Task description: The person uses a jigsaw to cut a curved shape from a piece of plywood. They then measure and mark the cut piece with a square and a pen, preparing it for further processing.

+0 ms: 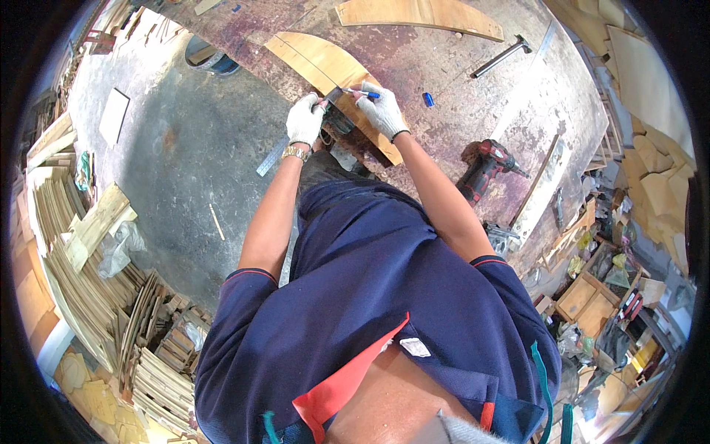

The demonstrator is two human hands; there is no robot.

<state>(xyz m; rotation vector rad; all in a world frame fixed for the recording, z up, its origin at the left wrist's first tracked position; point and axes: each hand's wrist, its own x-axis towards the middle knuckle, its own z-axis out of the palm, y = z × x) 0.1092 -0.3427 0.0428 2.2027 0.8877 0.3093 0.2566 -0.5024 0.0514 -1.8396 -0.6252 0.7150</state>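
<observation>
A curved plywood piece [318, 63] lies at the table's edge in front of me, a thin dark line drawn along it. My left hand [303, 120], in a white knitted glove, is closed on a small dark flat-edged tool [332, 96] against the board; its exact kind is unclear. My right hand [382, 111], also gloved, grips a blue pen [370, 94], its tip close to that tool's edge. To the right of this hand a blue pen cap [428, 99] rests on the table.
Another curved plywood piece [421, 18] lies farther off. A hammer-like metal tool [501, 58] and a red-black cordless drill [488, 166] are on the table to the right. A bucket [211, 56] stands on the floor at left, near stacked wooden strips [74, 229].
</observation>
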